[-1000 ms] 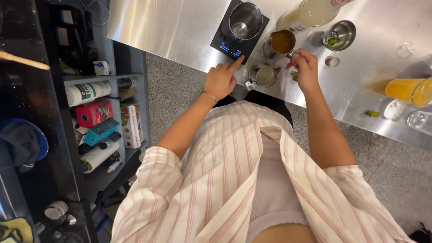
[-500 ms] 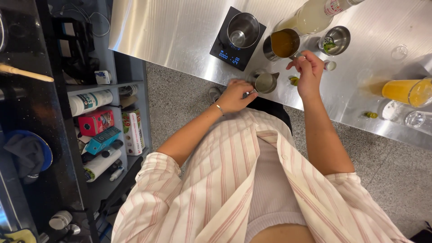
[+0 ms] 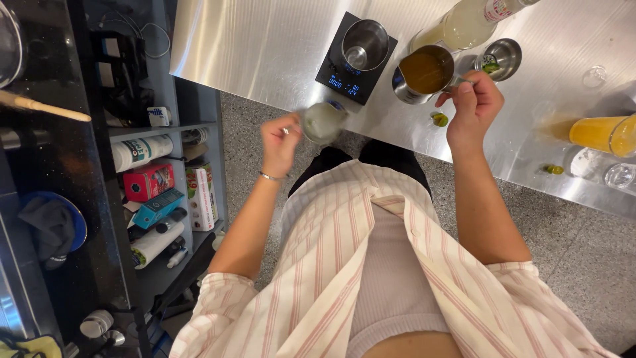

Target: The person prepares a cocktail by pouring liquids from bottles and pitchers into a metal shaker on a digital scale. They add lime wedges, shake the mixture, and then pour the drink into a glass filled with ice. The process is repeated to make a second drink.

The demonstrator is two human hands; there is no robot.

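1. Two hands at work at the edge of a steel counter [image 3: 252, 53], seen from above, upper half of the frame.
2. Left hand [image 3: 279, 139], centre-left: fingers curled shut around the handle side of a small metal cup [image 3: 322, 122] holding pale, cloudy liquid. The cup sits level at the counter's near edge, just below the scale; whether its base touches the steel cannot be told. Level carriage likely keeps the liquid in.
3. Right hand [image 3: 472, 106], centre-right: thumb and fingers pinched closed on the handle of a metal pitcher [image 3: 424, 73] filled with amber-brown liquid. The pitcher appears slightly tilted and close to the counter; contact is unclear.
4. Between the hands, toward the top: a black digital scale [image 3: 344, 76] with a lit display, carrying an empty steel tumbler [image 3: 364, 45]. It stands just beside both vessels.
5. Upper right: a pale bottle [image 3: 464, 23] lying aslant, and a small steel bowl [image 3: 501, 58] with something green inside, both near the pitcher.
6. Green bits [image 3: 439, 120] lie on the steel just below the pitcher.
7. Right edge: a glass of orange juice [image 3: 606, 134], with clear glassware [image 3: 621, 175] beneath it, well apart from the hands.
8. Left of frame: dark shelving [image 3: 165, 199] with cartons and bottles, away from the work.
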